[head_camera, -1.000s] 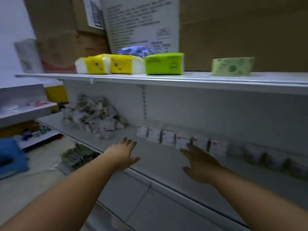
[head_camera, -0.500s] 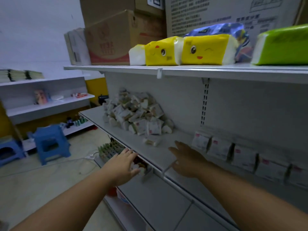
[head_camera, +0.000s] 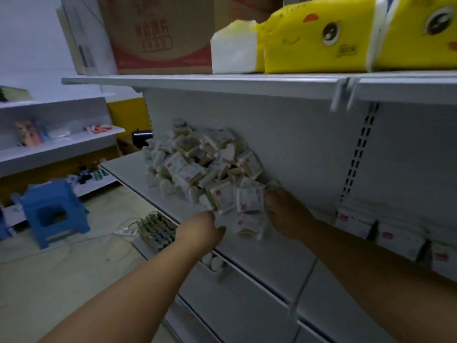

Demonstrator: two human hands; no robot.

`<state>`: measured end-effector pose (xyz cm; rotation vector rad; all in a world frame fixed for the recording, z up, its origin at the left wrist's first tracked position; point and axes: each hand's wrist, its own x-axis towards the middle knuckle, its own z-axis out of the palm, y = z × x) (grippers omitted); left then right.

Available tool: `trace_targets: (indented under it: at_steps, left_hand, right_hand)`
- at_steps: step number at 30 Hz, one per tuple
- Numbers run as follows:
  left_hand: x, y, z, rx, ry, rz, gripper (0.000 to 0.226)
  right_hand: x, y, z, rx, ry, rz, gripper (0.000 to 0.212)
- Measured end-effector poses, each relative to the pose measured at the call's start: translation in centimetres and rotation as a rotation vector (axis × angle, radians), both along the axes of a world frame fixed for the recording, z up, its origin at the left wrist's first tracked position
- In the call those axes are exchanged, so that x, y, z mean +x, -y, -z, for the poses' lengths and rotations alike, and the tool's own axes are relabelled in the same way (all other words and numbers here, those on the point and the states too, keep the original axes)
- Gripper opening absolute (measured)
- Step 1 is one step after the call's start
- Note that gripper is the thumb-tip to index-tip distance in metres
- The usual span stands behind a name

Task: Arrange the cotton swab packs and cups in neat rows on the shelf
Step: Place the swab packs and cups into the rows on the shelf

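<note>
A loose heap of white cotton swab packs (head_camera: 197,162) lies against the back panel of the middle shelf (head_camera: 128,174). Both my hands are at the heap's near right edge. My right hand (head_camera: 286,214) has its fingers curled at the right side of a single cotton swab pack (head_camera: 249,227), which sits between my hands. My left hand (head_camera: 200,231) is just left of that pack; its fingers are hidden behind the back of the hand. A row of upright packs (head_camera: 398,240) stands along the back panel to the right.
The upper shelf (head_camera: 222,81) overhangs the heap, carrying yellow tissue packs (head_camera: 314,35) and a cardboard box (head_camera: 158,33). Below the shelf edge are small white pieces (head_camera: 214,262) and a tray of coloured items (head_camera: 155,230). A blue stool (head_camera: 54,211) stands on the floor at left.
My view has swung left and closer to the heap. Both hands moved from the bare shelf front up to the heap's edge, and my right hand has closed round a pack.
</note>
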<state>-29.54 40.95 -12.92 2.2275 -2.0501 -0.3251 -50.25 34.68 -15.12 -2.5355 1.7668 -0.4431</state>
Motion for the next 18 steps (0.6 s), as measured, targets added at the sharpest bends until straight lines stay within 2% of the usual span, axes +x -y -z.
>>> trace_targets:
  at_steps: [5, 7, 10, 15, 18]
  left_hand:
    - [-2.8, 3.8, 3.0, 0.029, -0.116, 0.072, 0.074]
    - [-3.2, 4.3, 4.2, 0.062, -0.131, 0.112, 0.076]
    - [-3.0, 4.6, 5.0, -0.002, -0.202, 0.169, 0.068]
    - [-1.9, 4.3, 4.7, 0.031, -0.535, 0.161, 0.06]
    - [-1.5, 3.9, 4.5, 0.006, -0.872, 0.155, 0.038]
  right_hand:
    - [2.6, 2.7, -0.2, -0.05, -0.124, 0.137, 0.067]
    - [3.3, 2.9, -0.1, -0.071, -0.145, 0.202, 0.058]
    - [3.7, 3.0, 0.7, -0.199, -0.079, 0.222, 0.033]
    - [3.8, 1.0, 1.2, -0.147, 0.142, 0.228, 0.022]
    - [4.0, -1.2, 1.7, -0.251, 0.28, 0.33, 0.033]
